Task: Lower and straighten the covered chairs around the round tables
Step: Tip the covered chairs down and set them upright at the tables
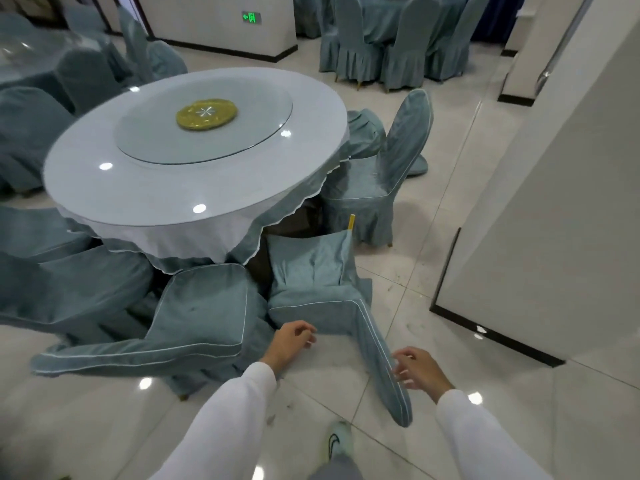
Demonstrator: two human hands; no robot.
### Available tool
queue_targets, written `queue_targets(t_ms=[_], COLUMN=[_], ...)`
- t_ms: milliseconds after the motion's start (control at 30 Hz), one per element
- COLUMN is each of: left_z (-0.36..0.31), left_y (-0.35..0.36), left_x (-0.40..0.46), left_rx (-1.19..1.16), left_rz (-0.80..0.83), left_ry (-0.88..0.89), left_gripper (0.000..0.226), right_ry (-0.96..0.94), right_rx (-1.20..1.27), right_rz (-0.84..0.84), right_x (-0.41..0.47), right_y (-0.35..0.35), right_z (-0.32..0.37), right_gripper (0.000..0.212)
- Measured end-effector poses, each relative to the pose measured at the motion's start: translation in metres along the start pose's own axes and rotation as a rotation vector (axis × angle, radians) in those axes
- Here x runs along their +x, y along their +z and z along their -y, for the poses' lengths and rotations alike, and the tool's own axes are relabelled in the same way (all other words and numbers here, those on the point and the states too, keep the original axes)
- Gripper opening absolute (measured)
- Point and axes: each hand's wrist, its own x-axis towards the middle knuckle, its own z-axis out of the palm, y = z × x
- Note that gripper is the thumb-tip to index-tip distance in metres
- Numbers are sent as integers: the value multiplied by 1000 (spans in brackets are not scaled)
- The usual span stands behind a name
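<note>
Head view: a person in white sleeves reaches down toward a blue-grey covered chair (322, 292) tipped against a round table (194, 188), its back slanting down to the tiled floor (408, 268) and one gold leg tip (351, 222) poking up from the cover.

The right hand (417, 370) sits at the outer edge of that slanting chair back, low on it, fingers spread and lightly bent. The fingertips are at the piped edge of the cover; whether they actually touch or grip it cannot be told.

The left hand (291, 341) hovers just below the chair's seat edge, on the other side of the back from the right hand, fingers loosely curled with nothing in them.

To the left of the left hand, a second tipped chair (204, 317) leans against the table, its back stretched out low over the floor. Further left, more draped chairs (69, 285) crowd the table's edge.

Beyond both hands, the table carries a white cloth, a glass turntable (207, 129) and a gold disc (206, 114) at its centre. Ahead of the right hand, an upright covered chair (381, 178) stands at the table's side.

Far ahead, another table ringed with upright chairs (391, 46) stands near a wall with a green exit sign (251, 17). A shoe (341, 441) shows between the sleeves.
</note>
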Motion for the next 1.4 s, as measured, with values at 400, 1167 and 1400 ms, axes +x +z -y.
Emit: queue_targets(t_ms=[400,1167,1400], left_z=[-27,-52,-13], left_y=[73,304,342], left_x=[96,37,14], left_rx=[-54,-676,-714], left_rz=[8,-580,-598], left_ry=[-63,-532,-601], left_gripper=[29,25,20], right_ry=[5,-42,-12], right_rx=[-110,-822,-894], right_rz=[36,588,675], right_x=[83,206,209], right_y=[-104,-193,-158], right_z=[20,-16,-88], right_gripper=[17,22,23])
